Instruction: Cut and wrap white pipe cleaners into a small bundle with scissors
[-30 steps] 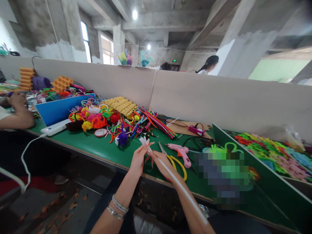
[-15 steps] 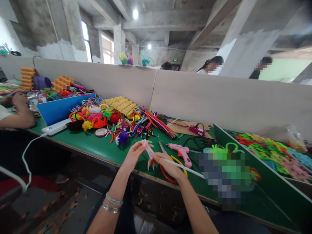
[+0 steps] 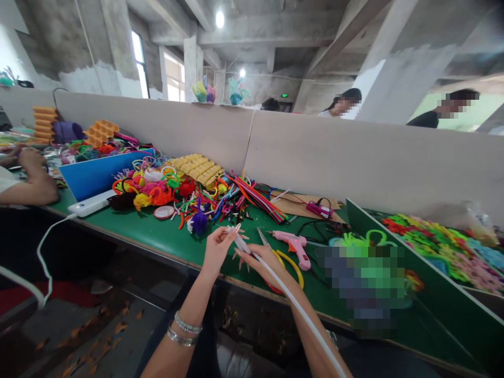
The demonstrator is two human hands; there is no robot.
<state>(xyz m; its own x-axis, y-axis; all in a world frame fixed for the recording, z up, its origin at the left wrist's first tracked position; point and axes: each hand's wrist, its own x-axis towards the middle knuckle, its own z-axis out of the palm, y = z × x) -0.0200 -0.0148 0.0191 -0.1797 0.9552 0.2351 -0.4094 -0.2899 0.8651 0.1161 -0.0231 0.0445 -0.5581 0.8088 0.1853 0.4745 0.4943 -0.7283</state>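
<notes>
Green tabletop (image 3: 157, 236) under a concrete ceiling, heaped with coloured pipe cleaners (image 3: 189, 197) at far left. Near edge — left hand (image 3: 217, 247) pinching the tip of a white pipe cleaner (image 3: 275, 281), right hand (image 3: 264, 261) gripping its stem just behind. Pink glue gun (image 3: 293, 245) and scissors (image 3: 281, 262) just right.

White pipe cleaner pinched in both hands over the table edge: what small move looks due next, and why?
Probably another small twist near the tip: the left hand pinches the white pipe cleaner at its end, the right hand grips just behind, and the long tail hangs free.
</notes>
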